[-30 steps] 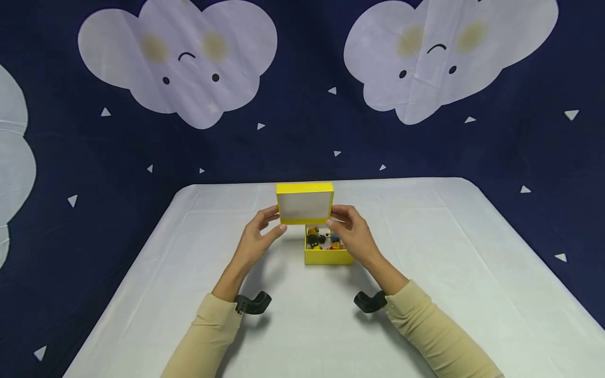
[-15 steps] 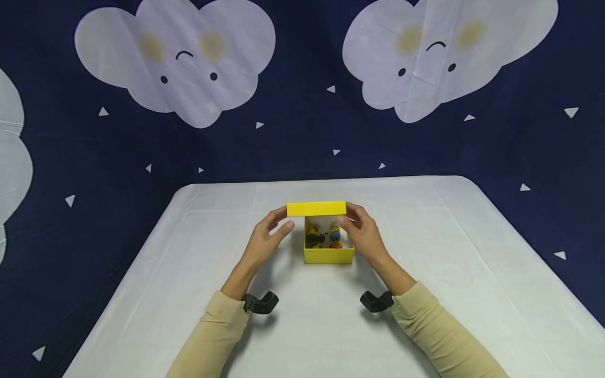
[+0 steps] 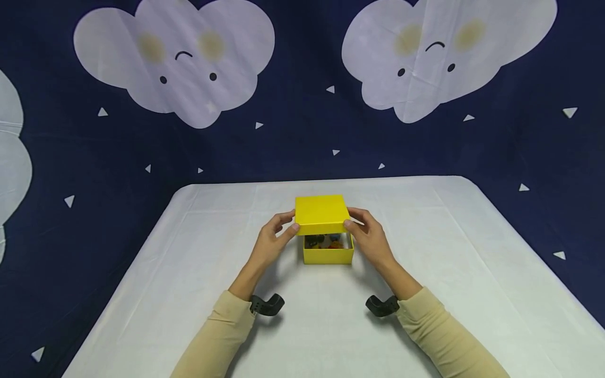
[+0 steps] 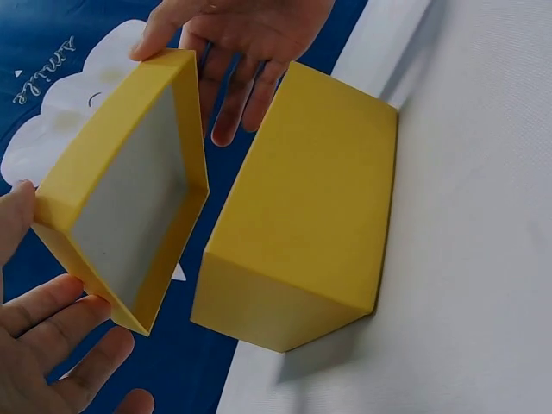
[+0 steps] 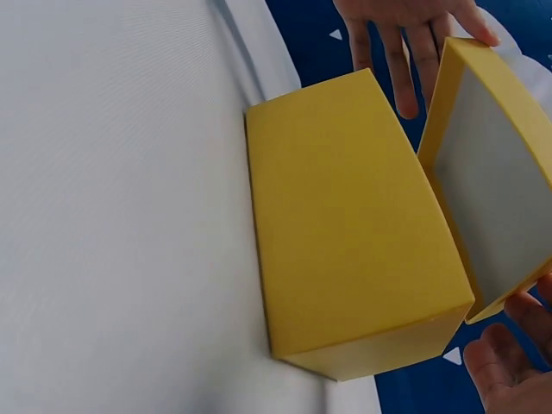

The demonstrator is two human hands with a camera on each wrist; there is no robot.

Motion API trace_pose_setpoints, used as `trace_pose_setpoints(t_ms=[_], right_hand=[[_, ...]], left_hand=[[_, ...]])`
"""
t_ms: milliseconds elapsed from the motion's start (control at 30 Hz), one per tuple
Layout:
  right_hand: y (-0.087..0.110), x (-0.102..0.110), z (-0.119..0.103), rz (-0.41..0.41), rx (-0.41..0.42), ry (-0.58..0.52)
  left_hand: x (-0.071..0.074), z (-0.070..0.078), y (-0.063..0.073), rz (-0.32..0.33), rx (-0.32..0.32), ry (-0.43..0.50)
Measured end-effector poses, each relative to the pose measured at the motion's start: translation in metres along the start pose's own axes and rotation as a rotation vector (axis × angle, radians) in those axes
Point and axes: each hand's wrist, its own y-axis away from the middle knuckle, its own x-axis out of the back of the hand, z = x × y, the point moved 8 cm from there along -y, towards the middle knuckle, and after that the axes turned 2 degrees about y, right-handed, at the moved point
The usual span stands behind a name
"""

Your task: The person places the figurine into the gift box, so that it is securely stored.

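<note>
A yellow box lid [image 3: 321, 211] with a pale grey inside [image 4: 138, 198] is held tilted above an open yellow box [image 3: 328, 256], which stands on the white table. My left hand [image 3: 271, 241] pinches the lid's left side between thumb and fingers. On the opposite side my right hand [image 3: 371, 239] pinches its right edge. Small figures [image 3: 335, 244] in yellow, blue, red and black show in the gap below the lid; the rest of the box's inside is hidden. Both wrist views show the lid apart from the box at its near side.
White cloth covers the table [image 3: 321, 325] around the box. Behind the table hangs a dark blue curtain [image 3: 302, 142] with white clouds and small triangles. Each wrist wears a black band with a camera [image 3: 268, 305].
The lid has come down and a little to the right over the box, tipping from showing its inside to showing its top. Both hands moved with it.
</note>
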Motion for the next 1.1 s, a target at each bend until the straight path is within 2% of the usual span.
trace_pose_setpoints(t_ms=[133, 433, 667, 867, 1100], right_hand=[[0.003, 0.002, 0.002, -0.002, 0.009, -0.013], [0.011, 0.005, 0.005, 0.000, 0.039, 0.066], [0.017, 0.006, 0.007, -0.024, 0.049, 0.091], [0.021, 0.006, 0.010, -0.038, 0.030, 0.099], [0.023, 0.005, 0.014, -0.055, 0.004, 0.108]], left_hand=[[-0.004, -0.002, 0.001, -0.023, 0.018, 0.011], [-0.011, -0.006, 0.005, -0.070, 0.010, 0.001], [-0.016, -0.010, 0.008, -0.111, 0.029, 0.010], [-0.018, -0.011, 0.009, -0.127, 0.005, 0.001], [-0.020, -0.017, 0.011, -0.133, 0.064, -0.026]])
